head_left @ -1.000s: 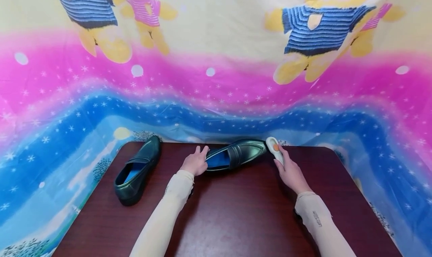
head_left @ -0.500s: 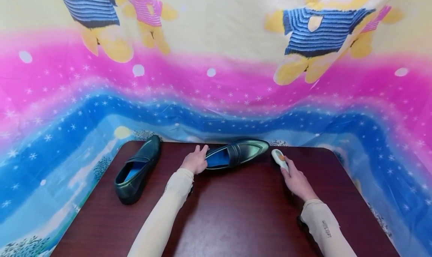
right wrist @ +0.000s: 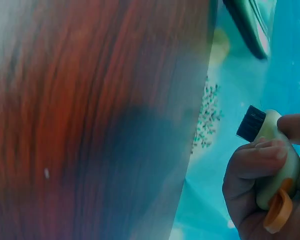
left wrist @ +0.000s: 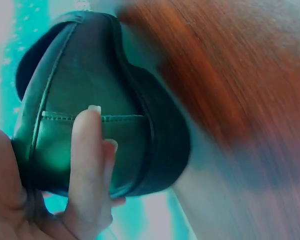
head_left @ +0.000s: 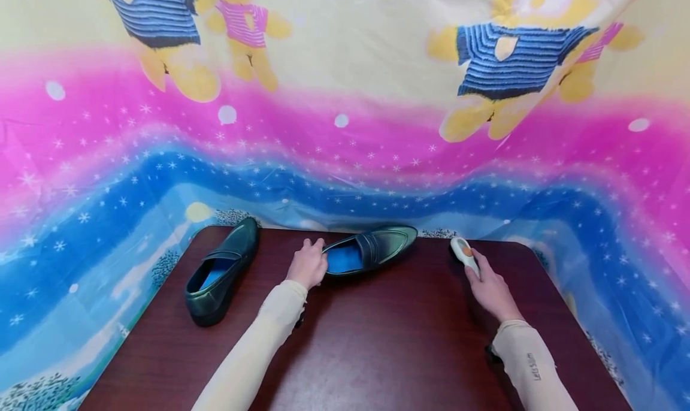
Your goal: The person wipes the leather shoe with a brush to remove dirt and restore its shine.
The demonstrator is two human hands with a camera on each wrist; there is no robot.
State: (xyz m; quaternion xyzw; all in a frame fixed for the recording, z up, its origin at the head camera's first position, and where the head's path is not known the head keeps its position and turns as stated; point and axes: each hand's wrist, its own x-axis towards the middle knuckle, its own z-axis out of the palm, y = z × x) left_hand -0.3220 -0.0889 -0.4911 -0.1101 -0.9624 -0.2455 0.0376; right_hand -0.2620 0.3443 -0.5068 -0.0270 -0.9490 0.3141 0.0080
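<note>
A dark green loafer point(head_left: 383, 249) with a blue insole lies sideways near the table's far edge, toe pointing right. My left hand point(head_left: 308, 263) grips it by the heel. In the left wrist view, fingers point(left wrist: 87, 150) lie along the outside of the heel point(left wrist: 125, 137). My right hand point(head_left: 493, 288) holds a small white brush point(head_left: 463, 252) to the right of the toe, apart from the shoe. The right wrist view shows its short black bristles point(right wrist: 251, 123) and an orange loop point(right wrist: 278, 212) at the handle.
A matching loafer point(head_left: 223, 273) stands at the table's left, toe away from me. The dark red-brown wooden table point(head_left: 366, 345) ends just beyond the shoes. Behind it hangs a printed bear-pattern cloth point(head_left: 345, 141).
My right hand has drawn the brush away from the loafer's toe, to the right and slightly nearer me. My left hand and the gripped loafer have shifted slightly left.
</note>
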